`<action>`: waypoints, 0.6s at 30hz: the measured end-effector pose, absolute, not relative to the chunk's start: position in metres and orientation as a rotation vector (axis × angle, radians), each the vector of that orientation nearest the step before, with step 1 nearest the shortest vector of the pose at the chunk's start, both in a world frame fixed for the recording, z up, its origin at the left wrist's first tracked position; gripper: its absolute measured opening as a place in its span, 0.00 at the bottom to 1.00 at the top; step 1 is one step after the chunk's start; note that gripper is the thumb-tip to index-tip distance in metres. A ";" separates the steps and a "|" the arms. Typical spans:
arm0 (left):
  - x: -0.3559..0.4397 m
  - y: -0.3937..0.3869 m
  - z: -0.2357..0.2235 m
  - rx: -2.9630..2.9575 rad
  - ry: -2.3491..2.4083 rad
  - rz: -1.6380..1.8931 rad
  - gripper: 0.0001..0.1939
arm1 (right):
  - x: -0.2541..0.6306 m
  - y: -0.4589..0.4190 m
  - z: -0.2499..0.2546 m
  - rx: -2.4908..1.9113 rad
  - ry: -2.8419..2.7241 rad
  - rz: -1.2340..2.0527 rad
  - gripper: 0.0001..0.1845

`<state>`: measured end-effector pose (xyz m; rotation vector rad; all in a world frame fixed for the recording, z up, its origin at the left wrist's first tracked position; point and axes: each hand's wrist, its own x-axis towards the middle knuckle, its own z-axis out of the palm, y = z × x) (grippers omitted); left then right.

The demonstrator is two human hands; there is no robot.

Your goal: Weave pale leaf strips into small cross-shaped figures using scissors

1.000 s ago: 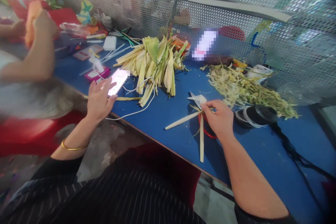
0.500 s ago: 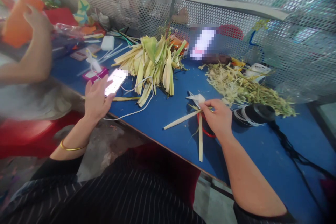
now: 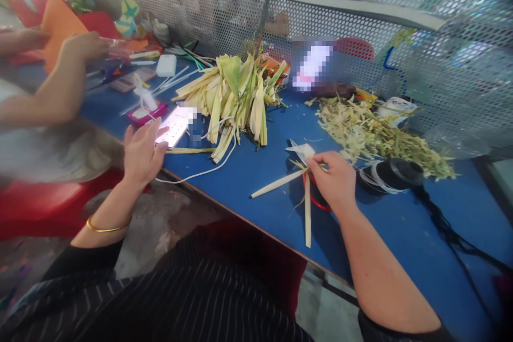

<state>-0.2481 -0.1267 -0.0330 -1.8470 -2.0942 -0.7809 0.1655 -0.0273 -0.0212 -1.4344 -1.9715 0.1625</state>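
My left hand is spread with its fingertips at the lower left edge of a lit smartphone, which lies by the table's front edge. A white charging cable curls beside the phone. My right hand pinches a corn husk piece between thumb and fingers. Two rolled husk strips hang out from the pinch, and a pale pointed tip sticks up above it. Scissors with red handles lie underneath, partly covered by my hand. Part of the husk is hidden in my fingers.
Behind the phone a pile of corn husks lies on the blue table. Husk scraps and a black tool with a cord are at right. A tissue box stands left; a co-worker's arm holds orange paper.
My left hand has drawn slightly left and down along the phone. My right hand stays pinched on the husk. The co-worker's hand has shifted right, with the orange paper.
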 end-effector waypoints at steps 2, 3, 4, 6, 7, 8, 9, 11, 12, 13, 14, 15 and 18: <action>-0.247 -0.125 -0.033 -1.859 -2.105 -0.764 0.33 | 0.165 -0.028 -0.020 -1.432 -1.970 0.160 0.11; -0.247 -0.124 -0.033 -1.852 -2.109 -0.768 0.32 | 0.165 -0.028 -0.020 -1.433 -1.968 0.161 0.11; -0.247 -0.124 -0.034 -1.844 -2.111 -0.776 0.32 | 0.165 -0.028 -0.020 -1.435 -1.968 0.163 0.11; -0.248 -0.124 -0.035 -1.842 -2.113 -0.787 0.31 | 0.165 -0.028 -0.020 -1.439 -1.969 0.165 0.10; -0.249 -0.124 -0.036 -1.849 -2.114 -0.786 0.31 | 0.165 -0.028 -0.020 -1.439 -1.970 0.167 0.10; -0.250 -0.124 -0.037 -1.856 -2.115 -0.781 0.31 | 0.165 -0.028 -0.021 -1.438 -1.971 0.168 0.10; -0.250 -0.124 -0.037 -1.861 -2.116 -0.774 0.31 | 0.165 -0.027 -0.021 -1.437 -1.972 0.168 0.10; -0.251 -0.123 -0.037 -1.862 -2.118 -0.757 0.32 | 0.165 -0.027 -0.021 -1.435 -1.972 0.171 0.10; -0.250 -0.123 -0.037 -1.860 -2.117 -0.752 0.32 | 0.166 -0.027 -0.022 -1.434 -1.971 0.172 0.10; -0.250 -0.123 -0.036 -1.859 -2.112 -0.751 0.32 | 0.166 -0.027 -0.022 -1.433 -1.969 0.172 0.10; -0.250 -0.123 -0.035 -1.855 -2.104 -0.759 0.32 | 0.166 -0.026 -0.022 -1.431 -1.968 0.171 0.11; -0.249 -0.123 -0.035 -1.846 -2.094 -0.776 0.32 | 0.166 -0.026 -0.022 -1.429 -1.966 0.170 0.10; -0.247 -0.125 -0.033 -1.783 -2.062 -0.861 0.33 | 0.166 -0.026 -0.022 -1.420 -1.962 0.165 0.10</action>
